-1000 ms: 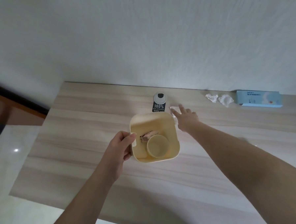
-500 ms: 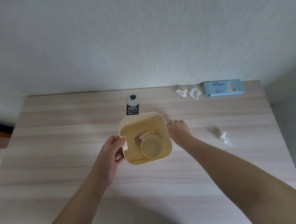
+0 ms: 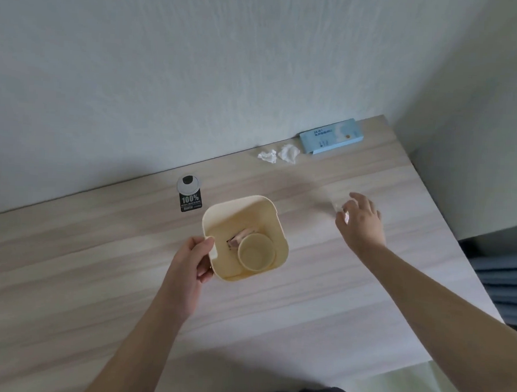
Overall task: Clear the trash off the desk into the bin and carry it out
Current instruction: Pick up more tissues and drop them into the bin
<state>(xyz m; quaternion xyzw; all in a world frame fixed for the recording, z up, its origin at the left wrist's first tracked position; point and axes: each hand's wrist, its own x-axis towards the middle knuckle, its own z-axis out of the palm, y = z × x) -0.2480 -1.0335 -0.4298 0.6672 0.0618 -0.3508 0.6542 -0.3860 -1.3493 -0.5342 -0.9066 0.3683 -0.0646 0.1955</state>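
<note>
Clearing desk [image 3: 97, 277] trash.
Left hand [image 3: 189, 265] gripping bin [image 3: 272, 214] rim; right hand [image 3: 360, 220] at three o'clock, fingers blurred, grip on tissue [image 3: 339, 207] unclear.

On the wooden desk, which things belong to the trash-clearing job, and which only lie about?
Job:
- cream square plastic bin, gripped by left hand
- two crumpled white tissues by the wall
- small whitish scrap at right hand

Lying about, probably:
- light-blue flat box
- black-and-white "100%" tag
</note>
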